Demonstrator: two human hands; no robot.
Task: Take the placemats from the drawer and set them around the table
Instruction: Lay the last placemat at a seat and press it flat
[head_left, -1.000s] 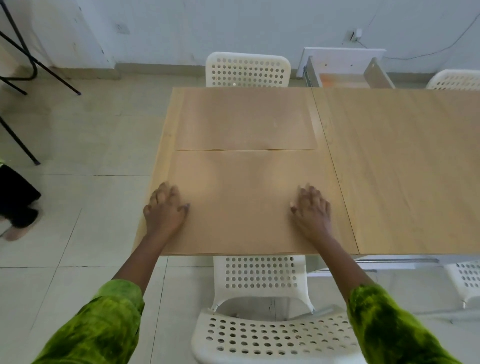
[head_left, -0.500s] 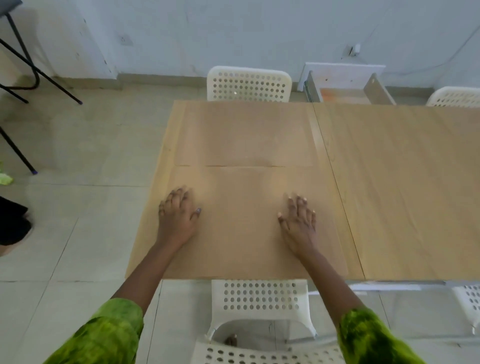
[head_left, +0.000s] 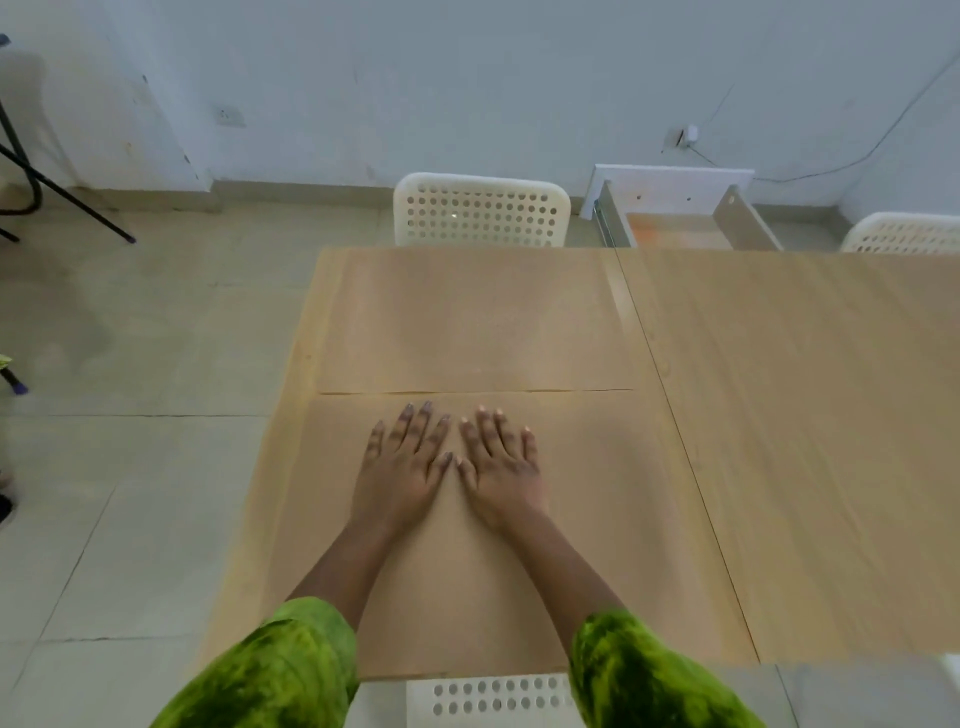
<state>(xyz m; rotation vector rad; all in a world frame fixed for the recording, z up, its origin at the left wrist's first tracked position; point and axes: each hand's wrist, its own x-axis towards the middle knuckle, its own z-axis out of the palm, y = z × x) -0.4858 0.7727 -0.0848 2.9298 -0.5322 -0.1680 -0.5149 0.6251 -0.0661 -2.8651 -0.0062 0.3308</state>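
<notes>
The table (head_left: 805, 441) spans the view, its right half bare. Two tan placemats lie on the left half: the far placemat (head_left: 467, 322) before the far white chair (head_left: 480, 210), the near placemat (head_left: 597, 519) touching it edge to edge. Each long axis runs left to right. The open drawer (head_left: 685, 223) stands beyond the table's far edge, right of centre. The left hand (head_left: 402, 467) and right hand (head_left: 501, 467) rest flat on the near placemat, side by side; each grip is splayed, holding nothing. The right hand is nearer the bare half.
</notes>
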